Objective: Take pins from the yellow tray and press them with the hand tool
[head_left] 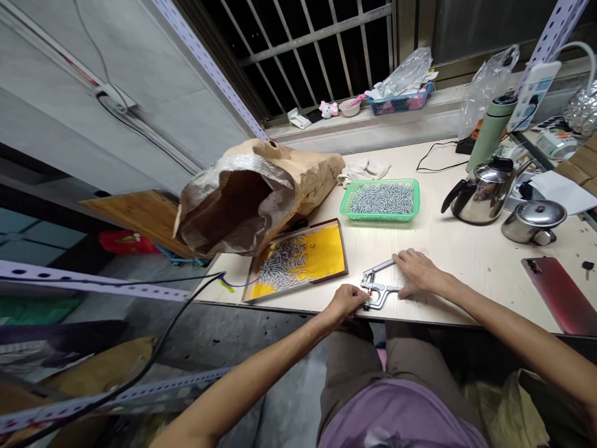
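Metal hand-press pliers lie near the table's front edge, their two handles spread apart. My right hand grips the handle ends, fingers at the upper handle and thumb at the lower one. At the jaw end, my left hand is closed in a pinch; whatever is between its fingertips is too small to make out. Left of the pliers, a shallow tray with a yellow bottom carries a heap of small metal pins. A green plastic basket behind it is filled with similar small metal pieces.
A large open paper sack leans behind the tray. To the right stand a steel kettle, a lidded steel cup and a green bottle. A red phone lies at the right edge. A white cloth lies behind the basket.
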Tool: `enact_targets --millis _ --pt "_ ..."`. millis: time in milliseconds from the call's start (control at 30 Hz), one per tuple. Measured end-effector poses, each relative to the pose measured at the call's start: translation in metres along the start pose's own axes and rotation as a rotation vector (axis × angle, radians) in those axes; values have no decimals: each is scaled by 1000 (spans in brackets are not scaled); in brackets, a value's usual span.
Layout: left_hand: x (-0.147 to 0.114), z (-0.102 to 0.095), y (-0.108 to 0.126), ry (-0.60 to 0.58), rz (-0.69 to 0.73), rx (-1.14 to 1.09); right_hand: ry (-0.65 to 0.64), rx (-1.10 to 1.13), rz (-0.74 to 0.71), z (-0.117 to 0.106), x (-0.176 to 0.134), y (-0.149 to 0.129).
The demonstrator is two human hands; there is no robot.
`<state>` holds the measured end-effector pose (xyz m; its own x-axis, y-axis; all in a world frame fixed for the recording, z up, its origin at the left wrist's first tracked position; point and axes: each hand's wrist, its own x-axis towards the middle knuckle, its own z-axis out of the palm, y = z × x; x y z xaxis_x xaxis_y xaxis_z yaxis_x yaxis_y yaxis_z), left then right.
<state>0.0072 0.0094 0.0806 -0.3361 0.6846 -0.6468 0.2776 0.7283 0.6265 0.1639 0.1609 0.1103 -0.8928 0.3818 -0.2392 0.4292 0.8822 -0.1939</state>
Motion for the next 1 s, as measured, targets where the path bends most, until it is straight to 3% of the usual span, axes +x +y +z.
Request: enact_targets --millis 167,233,333,400,467,567,733,1000 --pt "0 0 -5 26 19 60 10 -39 11 -3 -4 -4" --pt "-5 2 -5 123 73 168 32 -42 7 -3 -5 -5" --pt "-13 8 -2 355 298 396 48 -51 -2 -2 -7 -8" --pt "-13 15 3 417 503 537 65 -57 -5 -1 -8 -11" --pt "-7 22 10 392 676 647 87 -62 1 1 -9 -13" --pt "10 28 22 318 803 749 80 -63 9 1 -13 -14" --pt "26 26 37 189 790 858 11 -41 49 -5 -18 -8" --pt "29 25 47 153 758 870 57 -100 24 1 -20 -9"
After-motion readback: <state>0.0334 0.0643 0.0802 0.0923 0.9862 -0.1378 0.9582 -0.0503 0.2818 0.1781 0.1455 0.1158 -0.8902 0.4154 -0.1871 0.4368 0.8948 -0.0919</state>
